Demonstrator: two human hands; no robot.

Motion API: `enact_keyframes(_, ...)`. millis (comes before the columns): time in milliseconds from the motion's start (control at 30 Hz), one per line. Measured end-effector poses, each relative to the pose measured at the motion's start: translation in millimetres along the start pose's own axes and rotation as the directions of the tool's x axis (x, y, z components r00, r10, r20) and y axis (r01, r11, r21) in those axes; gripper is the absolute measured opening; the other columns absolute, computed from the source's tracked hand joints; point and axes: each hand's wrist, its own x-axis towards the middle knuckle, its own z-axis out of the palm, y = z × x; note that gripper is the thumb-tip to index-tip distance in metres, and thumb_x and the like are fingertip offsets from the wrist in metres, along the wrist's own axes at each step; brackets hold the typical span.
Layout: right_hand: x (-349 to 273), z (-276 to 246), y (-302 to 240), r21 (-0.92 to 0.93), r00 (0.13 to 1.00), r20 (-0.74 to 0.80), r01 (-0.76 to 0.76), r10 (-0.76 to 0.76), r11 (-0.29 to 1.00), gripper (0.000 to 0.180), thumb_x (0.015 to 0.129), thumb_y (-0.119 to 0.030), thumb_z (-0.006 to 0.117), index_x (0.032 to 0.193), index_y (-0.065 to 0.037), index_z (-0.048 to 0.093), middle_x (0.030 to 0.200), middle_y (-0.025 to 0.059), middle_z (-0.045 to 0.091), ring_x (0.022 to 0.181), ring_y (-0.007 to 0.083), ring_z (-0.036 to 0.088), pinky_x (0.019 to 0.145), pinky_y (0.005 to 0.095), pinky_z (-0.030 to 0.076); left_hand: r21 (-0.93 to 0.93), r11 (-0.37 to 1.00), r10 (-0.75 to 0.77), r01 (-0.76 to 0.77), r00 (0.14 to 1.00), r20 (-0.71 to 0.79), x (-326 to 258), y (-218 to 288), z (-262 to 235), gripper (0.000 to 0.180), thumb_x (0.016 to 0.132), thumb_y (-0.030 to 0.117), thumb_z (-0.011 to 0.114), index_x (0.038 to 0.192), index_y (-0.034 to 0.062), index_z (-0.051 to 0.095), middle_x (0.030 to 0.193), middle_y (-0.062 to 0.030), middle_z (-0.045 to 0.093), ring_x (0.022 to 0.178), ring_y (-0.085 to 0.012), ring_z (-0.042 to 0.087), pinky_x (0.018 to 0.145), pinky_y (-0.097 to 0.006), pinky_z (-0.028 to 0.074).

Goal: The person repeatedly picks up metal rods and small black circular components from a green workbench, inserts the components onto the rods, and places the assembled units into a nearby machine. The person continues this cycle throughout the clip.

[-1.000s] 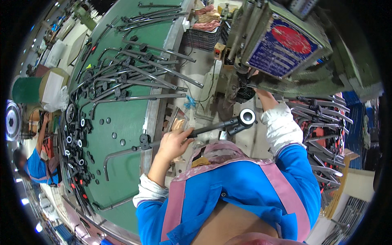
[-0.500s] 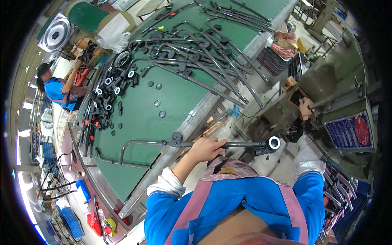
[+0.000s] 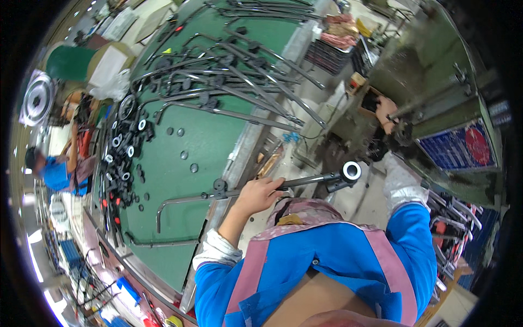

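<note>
My left hand (image 3: 257, 195) is closed around the middle of a bent dark metal tube (image 3: 309, 180). A round black knob (image 3: 219, 188) sits on the tube left of my grip, and its hooked end lies over the green table (image 3: 180, 212). At the other end, in front of my apron, is a black fitting (image 3: 333, 184) with a white ring (image 3: 351, 171). My right hand (image 3: 387, 113) reaches into a small open box (image 3: 369, 101) of dark parts on the machine at the right. Its fingertips are partly hidden there, so I cannot tell what they hold.
Bent metal tubes (image 3: 239, 82) lie piled across the far table. Black fittings with white rings (image 3: 122, 147) are heaped at its left, with several round caps (image 3: 184, 155) nearby. A green machine (image 3: 436, 65) stands right, a black crate (image 3: 329, 57) beyond. Another person (image 3: 57, 171) works far left.
The view has shifted, so the table appears further left. The tube in my left hand now slants, its ringed end higher and its hook apart from the bar on the table. My right hand stays at the box.
</note>
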Motion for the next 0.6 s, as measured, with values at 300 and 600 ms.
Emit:
enact_keyframes(300,-11,-31,-25,0.04,0.995,-0.08,-0.06,0.063,0.997,0.018,0.091,-0.012,0.056,0.102,-0.002,0.067,0.106,0.0145,0.067,0.094,0.0318,0.064,0.082,0.0444,0.053,0.038,0.999,0.0,-0.003,0.997,0.076,5,1,-14,0.033,0.087,0.03,0.065,0.114,0.0124,0.063,0.082,-0.0122,0.063,0.077,-0.034,0.064,0.064,-0.045,0.05)
enact_keyframes(600,-56,-75,3,0.18,0.973,-0.15,-0.15,0.177,0.972,0.022,0.094,-0.016,0.055,0.106,0.0,0.065,0.104,0.0122,0.067,0.095,0.0255,0.063,0.082,0.04,0.052,0.051,0.997,0.058,-0.063,0.995,0.087,21,7,-21,0.036,0.084,0.025,0.069,0.117,0.0126,0.063,0.081,-0.0107,0.062,0.074,-0.0335,0.063,0.063,-0.044,0.051)
